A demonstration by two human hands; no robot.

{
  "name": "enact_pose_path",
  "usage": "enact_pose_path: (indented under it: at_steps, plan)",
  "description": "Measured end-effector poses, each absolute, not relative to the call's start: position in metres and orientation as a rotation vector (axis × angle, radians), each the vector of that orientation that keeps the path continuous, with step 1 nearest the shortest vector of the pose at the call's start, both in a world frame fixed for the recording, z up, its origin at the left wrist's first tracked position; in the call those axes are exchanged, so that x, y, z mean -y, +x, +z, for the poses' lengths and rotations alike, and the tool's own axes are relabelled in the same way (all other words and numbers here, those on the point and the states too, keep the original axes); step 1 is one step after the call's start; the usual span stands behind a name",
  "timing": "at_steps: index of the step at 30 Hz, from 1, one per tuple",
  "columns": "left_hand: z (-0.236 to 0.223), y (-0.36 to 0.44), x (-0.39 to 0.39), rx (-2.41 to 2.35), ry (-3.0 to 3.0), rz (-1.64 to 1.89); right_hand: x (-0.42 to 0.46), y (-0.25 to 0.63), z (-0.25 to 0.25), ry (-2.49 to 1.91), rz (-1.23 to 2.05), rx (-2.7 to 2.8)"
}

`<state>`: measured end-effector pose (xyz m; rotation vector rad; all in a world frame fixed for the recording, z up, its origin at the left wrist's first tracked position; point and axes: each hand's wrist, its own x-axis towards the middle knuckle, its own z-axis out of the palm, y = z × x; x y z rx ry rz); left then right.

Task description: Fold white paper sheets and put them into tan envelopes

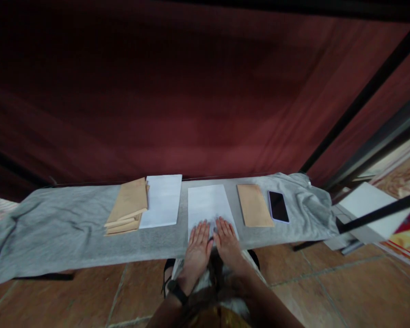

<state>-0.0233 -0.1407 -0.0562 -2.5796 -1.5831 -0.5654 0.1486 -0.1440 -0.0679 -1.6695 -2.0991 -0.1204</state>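
Note:
A white sheet of paper (210, 202) lies in front of me on the grey cloth. My left hand (199, 243) rests flat on its near left part, fingers stretched out. Beside it, my right hand (227, 239) also lies flat on the near part of the same sheet. Neither hand grips anything. To the left is a stack of white paper (163, 200), partly overlapped by a pile of brown envelopes (129, 200). A single brown envelope (255, 206) lies to the right of the sheet.
A phone (278, 206) with a dark screen lies right of the single envelope. The grey cloth (64, 223) covers a long narrow bench. Behind it rises a dark red panel (205, 109). A white box (369, 209) stands at the right end, above the tiled floor (310, 282).

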Motion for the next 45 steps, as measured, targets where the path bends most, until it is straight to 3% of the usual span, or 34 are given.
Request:
enact_pose_path:
  at_steps: [28, 45]
  plan:
    - [-0.039, -0.088, 0.143, 1.535, -2.793, -0.389, 0.178, 0.227, -0.068, -1.637, -0.043, 2.262]
    - [-0.042, -0.02, 0.143, 1.463, -2.738, -0.397, 0.163, 0.169, -0.06, -1.491, -0.002, 2.297]
